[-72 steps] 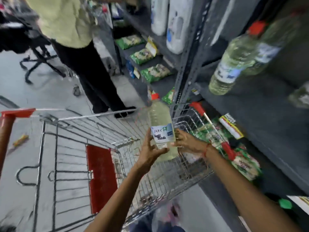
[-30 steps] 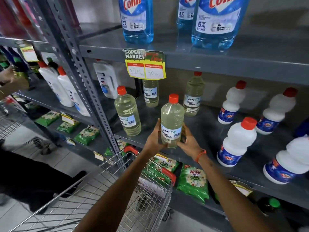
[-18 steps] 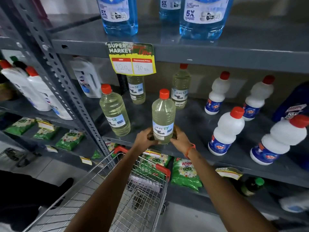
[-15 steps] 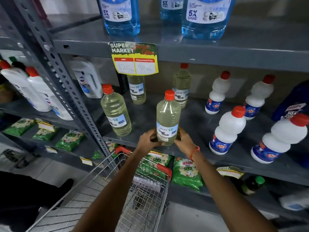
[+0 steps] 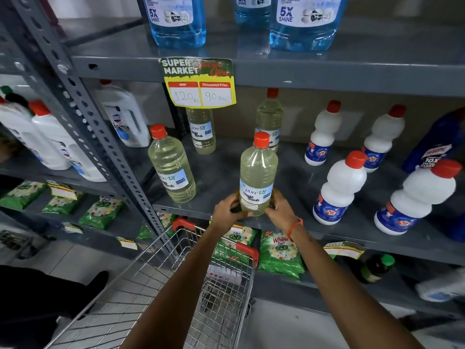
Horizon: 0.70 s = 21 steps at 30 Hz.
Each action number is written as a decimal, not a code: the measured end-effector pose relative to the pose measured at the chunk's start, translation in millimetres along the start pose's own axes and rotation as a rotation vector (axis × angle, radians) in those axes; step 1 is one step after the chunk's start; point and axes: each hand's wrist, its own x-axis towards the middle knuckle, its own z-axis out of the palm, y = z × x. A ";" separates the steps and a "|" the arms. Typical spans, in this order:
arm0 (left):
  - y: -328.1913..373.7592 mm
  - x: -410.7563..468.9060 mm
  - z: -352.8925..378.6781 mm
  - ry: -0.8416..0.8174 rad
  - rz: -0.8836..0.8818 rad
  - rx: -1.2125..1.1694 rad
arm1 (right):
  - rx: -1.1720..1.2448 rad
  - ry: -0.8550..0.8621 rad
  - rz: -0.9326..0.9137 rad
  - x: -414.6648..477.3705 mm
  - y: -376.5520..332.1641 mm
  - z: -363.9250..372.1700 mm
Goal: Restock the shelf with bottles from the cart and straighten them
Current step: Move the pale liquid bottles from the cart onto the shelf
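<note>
A clear bottle of pale yellow liquid with a red cap [image 5: 258, 172] stands upright at the front edge of the grey middle shelf [image 5: 297, 177]. My left hand [image 5: 227, 206] and my right hand [image 5: 279, 207] grip its base from either side. Three alike bottles stand on the same shelf: one at the front left [image 5: 172, 165], one behind the price tag [image 5: 201, 131], one directly behind the held bottle [image 5: 269, 117]. The wire cart [image 5: 176, 285] sits below my arms, against the shelf.
White bottles with red caps [image 5: 339, 190] stand to the right on the same shelf. Blue cleaner bottles [image 5: 176, 18] fill the shelf above. A yellow price tag [image 5: 198, 84] hangs from that shelf's edge. Green packets [image 5: 279, 253] lie on the shelf below. A grey upright post [image 5: 83, 109] stands left.
Both hands lifted the bottle out of the cart and up to the middle shelf. It now stands lower and a little further right at the shelf's front edge.
</note>
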 end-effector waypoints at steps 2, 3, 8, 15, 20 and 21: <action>0.1 -0.4 -0.1 -0.004 -0.007 -0.014 | 0.004 0.015 0.002 -1.3 -1.3 2.7; 0.2 -0.2 -0.1 -0.007 -0.010 -0.023 | 0.009 0.023 0.008 -2.2 -2.6 4.1; 1.2 0.2 0.5 -0.012 -0.024 -0.041 | -0.002 0.078 0.041 -5.7 -7.7 9.4; 11.5 -14.1 -5.0 0.097 0.037 0.040 | 0.037 0.123 -0.041 -15.1 -11.3 18.9; -6.6 -43.2 -32.7 0.887 0.102 0.034 | 0.185 0.258 -0.108 -21.0 -5.4 38.5; -11.1 -42.3 -42.8 0.978 0.044 0.005 | 0.174 0.304 -0.091 -21.9 -5.5 44.1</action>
